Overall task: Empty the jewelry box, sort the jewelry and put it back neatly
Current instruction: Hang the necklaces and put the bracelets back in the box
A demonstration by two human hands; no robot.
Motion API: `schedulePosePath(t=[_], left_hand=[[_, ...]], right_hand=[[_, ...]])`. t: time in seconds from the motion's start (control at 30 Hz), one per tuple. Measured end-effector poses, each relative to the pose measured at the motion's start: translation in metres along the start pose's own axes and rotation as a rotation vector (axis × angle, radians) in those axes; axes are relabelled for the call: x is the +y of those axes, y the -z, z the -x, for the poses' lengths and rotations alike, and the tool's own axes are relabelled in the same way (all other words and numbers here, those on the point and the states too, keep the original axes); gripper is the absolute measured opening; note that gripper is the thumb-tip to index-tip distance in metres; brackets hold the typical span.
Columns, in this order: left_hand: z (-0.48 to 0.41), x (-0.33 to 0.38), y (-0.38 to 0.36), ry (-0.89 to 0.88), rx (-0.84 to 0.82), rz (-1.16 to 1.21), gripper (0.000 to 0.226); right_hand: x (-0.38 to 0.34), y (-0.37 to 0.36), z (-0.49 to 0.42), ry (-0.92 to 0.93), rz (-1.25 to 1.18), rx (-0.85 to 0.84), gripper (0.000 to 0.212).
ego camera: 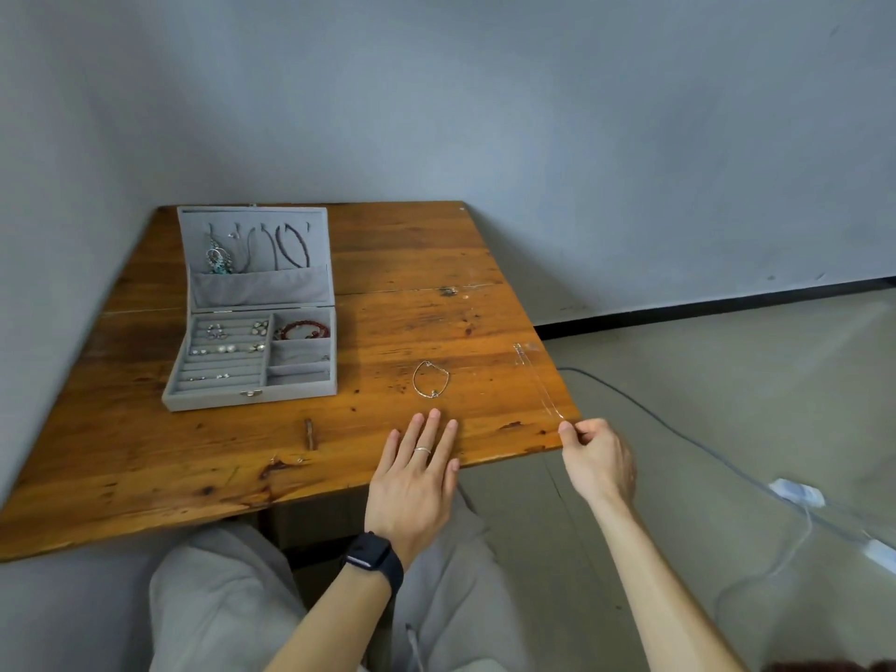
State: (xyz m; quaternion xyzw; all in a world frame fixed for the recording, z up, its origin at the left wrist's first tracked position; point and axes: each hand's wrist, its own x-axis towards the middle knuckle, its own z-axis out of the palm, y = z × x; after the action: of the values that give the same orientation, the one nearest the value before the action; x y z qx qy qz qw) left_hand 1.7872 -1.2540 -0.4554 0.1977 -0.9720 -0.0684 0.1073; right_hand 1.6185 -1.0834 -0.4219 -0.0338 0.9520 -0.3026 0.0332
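A grey velvet jewelry box (213, 397) stands open at the table's left. Necklaces (291, 244) hang inside its lid. Earrings and rings (218, 349) sit in its ring rows, and a red bead bracelet (305, 329) fills the top right compartment. A thin silver bracelet (430, 379) lies on the wood just beyond my left hand (417, 482), which rests flat with fingers apart. My right hand (599, 458) pinches the near end of a fine silver chain (536, 380) stretched along the table's right edge.
The wooden table (412, 264) sits in a corner against grey walls. A cable (645, 409) and white adapters (797, 492) lie on the floor to the right. My lap in grey trousers is below the table's near edge.
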Motion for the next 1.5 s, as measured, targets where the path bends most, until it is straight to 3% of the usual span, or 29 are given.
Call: schedulePosePath(t=[0.1,0.23,0.37,0.77,0.9,1.1,1.23,1.37,1.5], left_hand=[[0.000,0.000,0.001,0.008,-0.014,0.004,0.053],[0.001,0.001,0.001,0.015,-0.016,0.009,0.053],[0.001,0.000,0.000,0.011,-0.021,0.019,0.053],[0.001,0.000,0.002,0.014,-0.009,0.032,0.054],[-0.004,0.003,0.010,0.085,-0.052,0.180,0.053],[-0.029,0.020,0.068,0.106,-0.167,0.824,0.049],[-0.048,0.030,0.106,0.105,-0.459,1.241,0.051],[-0.047,0.020,0.118,0.037,-0.666,1.359,0.049],[-0.039,0.011,0.118,-0.041,-0.750,1.395,0.033]], right_hand=[[0.004,0.000,-0.003,-0.015,-0.041,-0.055,0.021],[0.007,-0.001,0.000,-0.299,-0.516,-0.165,0.025],[0.008,-0.002,0.005,-0.362,-0.772,-0.204,0.018],[0.013,0.014,0.025,-0.310,-0.874,-0.141,0.026],[0.003,0.036,0.032,-0.203,-0.801,-0.192,0.021],[-0.037,0.072,0.044,0.114,-0.571,-0.399,0.017],[-0.066,0.097,0.052,0.368,-0.375,-0.602,0.020],[-0.087,0.119,0.056,0.538,-0.230,-0.727,0.020],[-0.101,0.127,0.062,0.631,-0.133,-0.766,0.022]])
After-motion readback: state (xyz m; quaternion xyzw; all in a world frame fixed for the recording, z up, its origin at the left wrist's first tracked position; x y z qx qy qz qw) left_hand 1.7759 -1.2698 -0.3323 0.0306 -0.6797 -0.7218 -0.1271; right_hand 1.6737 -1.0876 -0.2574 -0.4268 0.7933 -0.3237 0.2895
